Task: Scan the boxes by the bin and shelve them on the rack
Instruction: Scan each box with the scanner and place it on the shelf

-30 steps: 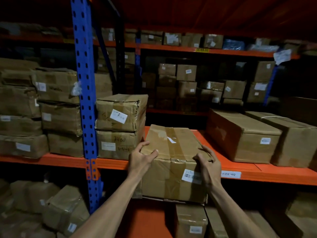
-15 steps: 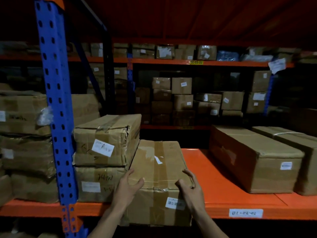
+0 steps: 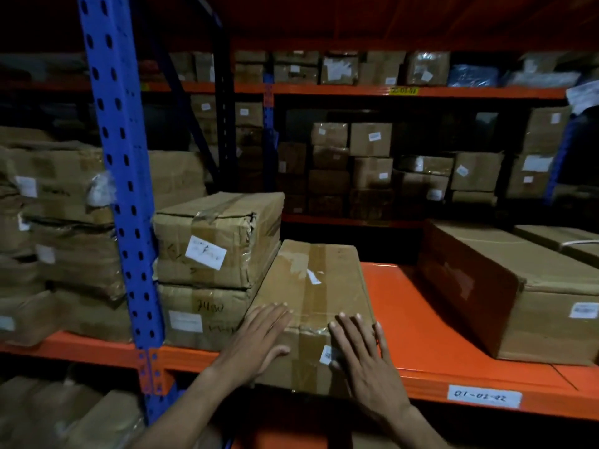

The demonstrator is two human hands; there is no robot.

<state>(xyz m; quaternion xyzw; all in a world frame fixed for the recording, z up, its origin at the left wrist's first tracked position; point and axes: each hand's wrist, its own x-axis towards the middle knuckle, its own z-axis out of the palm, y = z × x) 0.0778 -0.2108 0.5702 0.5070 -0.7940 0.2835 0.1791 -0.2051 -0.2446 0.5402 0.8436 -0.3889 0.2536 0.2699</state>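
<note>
Left grip: the left hand (image 3: pixel 259 338) lies flat, fingers straight and spread, on the near top edge of the box (image 3: pixel 311 306); a second ago it curled round the box's left corner.
Right grip: the right hand (image 3: pixel 359 354) is likewise flat and spread over the near right corner, partly covering the barcode label (image 3: pixel 327 354); it too has gone from holding to pressing.
Box: now resting on the orange shelf (image 3: pixel 421 335), its left side against the stack of two cartons (image 3: pixel 214 270), its near face about level with the shelf's front beam. A second ago it overhung the edge.
Meaning for task: judged nearly shelved; at most a last push inward appears to remain.
Surface: the shelf deck is bare between the box and a long carton (image 3: pixel 518 296) to the right; a handwritten location tag (image 3: pixel 484 396) sits on the beam.
Room: a dim warehouse aisle; a blue upright (image 3: pixel 120 176) stands to the left, and further racks of cartons stand behind.
</note>
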